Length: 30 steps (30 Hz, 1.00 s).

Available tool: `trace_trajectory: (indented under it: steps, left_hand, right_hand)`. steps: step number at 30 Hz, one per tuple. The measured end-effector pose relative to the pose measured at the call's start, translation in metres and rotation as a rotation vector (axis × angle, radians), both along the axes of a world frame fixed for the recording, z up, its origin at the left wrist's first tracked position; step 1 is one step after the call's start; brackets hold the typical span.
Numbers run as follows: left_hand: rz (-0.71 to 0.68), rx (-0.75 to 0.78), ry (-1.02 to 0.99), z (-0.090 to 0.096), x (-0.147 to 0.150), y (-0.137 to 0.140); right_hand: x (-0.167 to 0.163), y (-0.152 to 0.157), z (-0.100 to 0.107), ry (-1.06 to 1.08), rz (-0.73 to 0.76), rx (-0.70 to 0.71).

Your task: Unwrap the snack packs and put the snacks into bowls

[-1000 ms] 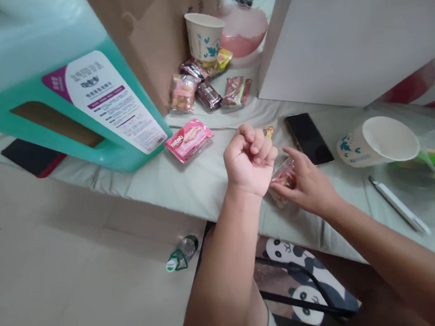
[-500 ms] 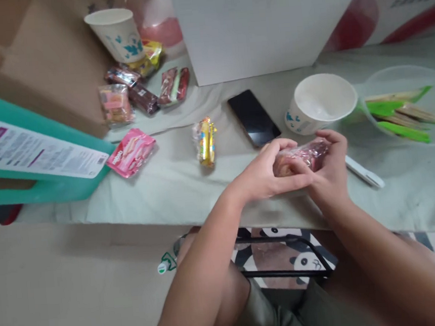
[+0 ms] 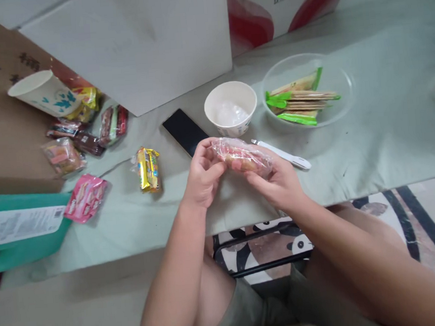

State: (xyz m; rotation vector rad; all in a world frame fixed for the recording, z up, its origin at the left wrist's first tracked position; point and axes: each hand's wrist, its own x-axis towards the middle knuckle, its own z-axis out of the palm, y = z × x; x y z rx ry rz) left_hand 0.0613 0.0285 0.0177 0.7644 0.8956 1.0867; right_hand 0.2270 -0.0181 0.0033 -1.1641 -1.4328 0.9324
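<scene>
Clear-wrapped snack packet [image 3: 242, 156] hangs over the near part of the cloth-covered surface, its left end pinched in the fingers of the left hand [image 3: 202, 179], its right end gripped by the right hand [image 3: 281, 180]. The film looks slick and loose, so a weak pinch could let the packet slide out, and with the near edge so close it might drop to the person's lap or the floor. A hard, uneven pull could split the wrap abruptly and scatter whatever is inside. A jerk outward could also knock the paper bowl [image 3: 231, 100], which looks light, or brush the white utility knife [image 3: 285, 155] just beyond the right hand; whether its blade is out is too small to tell. Pale green cloth [image 3: 394, 137], lightly wrinkled, covers the surface. A dark-screened phone [image 3: 184, 130] lies left of the bowl, a yellow snack packet [image 3: 149, 170] farther left, and a clear plastic bowl [image 3: 335, 80] with green-ended packets [image 3: 299, 97] stands to the right. A white carton [image 3: 135, 48] stands at the far side and a cardboard box [image 3: 7, 156] at far left. Below, panda-print fabric [image 3: 263, 250] shows, with pale floor [image 3: 82, 312] at near left.
</scene>
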Motion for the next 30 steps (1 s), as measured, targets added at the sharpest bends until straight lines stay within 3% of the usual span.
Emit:
trace_trajectory:
  steps: [3,6,9,11,15,19,23,26,30]
  left_hand:
    - [-0.043,-0.116,-0.09,-0.001,0.012,-0.01]
    - [-0.112,-0.18,-0.145,-0.004,0.017,-0.015]
    - [-0.003,-0.14,-0.031,-0.011,0.015,-0.008]
    - [0.078,-0.107,0.036,-0.015,0.011,0.0]
    - [0.152,-0.034,0.088,-0.019,0.002,0.011]
    - [0.188,0.004,0.07,-0.017,-0.002,0.009]
    - [0.22,0.043,0.077,-0.019,-0.002,0.006]
    - [0.245,0.099,0.14,-0.023,0.0,0.005]
    - [0.191,0.157,0.195,-0.028,0.002,0.001]
  right_hand:
    - [0.004,-0.001,-0.003,-0.267,-0.166,0.174]
    - [0.005,-0.003,-0.007,-0.502,-0.057,0.313]
    - [0.006,-0.004,-0.005,-0.581,0.055,0.358]
    - [0.01,-0.003,-0.004,-0.63,-0.03,0.263]
    - [0.026,0.003,-0.006,-0.875,-0.27,-0.06]
    - [0.039,0.007,-0.012,-1.026,-0.207,-0.187]
    - [0.037,0.006,-0.008,-0.823,-0.108,-0.131]
    - [0.029,0.005,-0.002,-0.471,-0.024,-0.083]
    - [0.016,0.003,0.002,-0.015,0.086,-0.191]
